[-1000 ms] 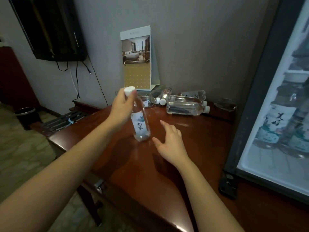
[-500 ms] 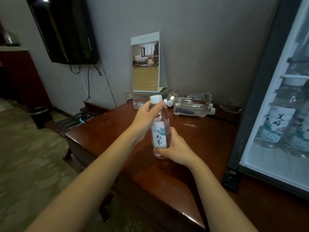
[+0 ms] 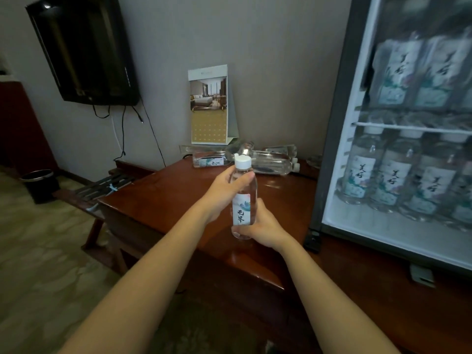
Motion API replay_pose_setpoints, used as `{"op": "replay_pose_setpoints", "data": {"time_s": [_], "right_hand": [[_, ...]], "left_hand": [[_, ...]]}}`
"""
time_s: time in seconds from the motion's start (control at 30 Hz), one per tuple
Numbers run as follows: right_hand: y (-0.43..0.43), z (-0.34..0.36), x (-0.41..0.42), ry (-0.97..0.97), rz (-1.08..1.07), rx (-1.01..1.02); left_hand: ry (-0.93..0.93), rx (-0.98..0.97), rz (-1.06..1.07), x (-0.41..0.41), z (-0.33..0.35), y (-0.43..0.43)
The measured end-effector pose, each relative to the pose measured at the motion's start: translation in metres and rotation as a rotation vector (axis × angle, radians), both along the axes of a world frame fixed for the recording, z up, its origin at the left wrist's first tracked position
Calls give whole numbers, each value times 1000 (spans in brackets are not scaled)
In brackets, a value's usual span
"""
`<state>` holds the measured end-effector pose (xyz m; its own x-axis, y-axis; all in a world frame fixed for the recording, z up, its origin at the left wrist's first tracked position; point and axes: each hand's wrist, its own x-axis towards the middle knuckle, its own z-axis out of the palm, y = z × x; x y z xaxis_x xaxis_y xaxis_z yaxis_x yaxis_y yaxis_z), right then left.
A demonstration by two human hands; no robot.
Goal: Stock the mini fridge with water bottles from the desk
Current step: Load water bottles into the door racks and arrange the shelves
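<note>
A clear water bottle with a white cap and a pale label stands upright above the brown desk. My left hand grips its upper part just under the cap. My right hand grips its lower part from the right. Several more bottles lie on their sides at the back of the desk by the wall. The mini fridge stands open at the right, with rows of labelled bottles on two shelves.
A desk calendar stands against the wall behind the lying bottles. A dark TV hangs on the wall at the upper left, cables dangling below. A black bin sits on the floor at the left beside a slatted rack.
My right hand has closed round the bottle's lower part, joining my left hand. The view has turned right, showing more of the fridge's shelves.
</note>
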<state>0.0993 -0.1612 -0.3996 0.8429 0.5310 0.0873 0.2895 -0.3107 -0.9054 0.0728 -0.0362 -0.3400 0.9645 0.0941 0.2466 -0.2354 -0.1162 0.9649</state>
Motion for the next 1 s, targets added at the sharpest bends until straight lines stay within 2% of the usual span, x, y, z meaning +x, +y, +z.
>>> {"op": "replay_pose_setpoints", "data": {"time_s": [0.13, 0.27, 0.37, 0.6, 0.7, 0.77, 0.83, 1.0], "right_hand": [[-7, -2, 7, -39, -132, -31], [-17, -3, 30, -31, -335, 3], [-21, -2, 51, -27, -496, 21], [-8, -7, 103, 61, -738, 110], [1, -6, 117, 83, -864, 84], [11, -2, 118, -29, -969, 69], [23, 5, 112, -270, -1025, 86], [55, 30, 113, -732, -942, 215]], "left_hand": [[99, 136, -80, 3, 5, 2], [258, 356, -115, 16, -8, 13], [339, 398, -103, 36, -27, 19], [312, 398, 27, 103, -57, 27], [262, 474, 106, 135, -65, 39], [247, 542, 173, 155, -68, 54], [239, 648, 272, 172, -69, 71], [303, 831, 489, 214, -64, 118]]}}
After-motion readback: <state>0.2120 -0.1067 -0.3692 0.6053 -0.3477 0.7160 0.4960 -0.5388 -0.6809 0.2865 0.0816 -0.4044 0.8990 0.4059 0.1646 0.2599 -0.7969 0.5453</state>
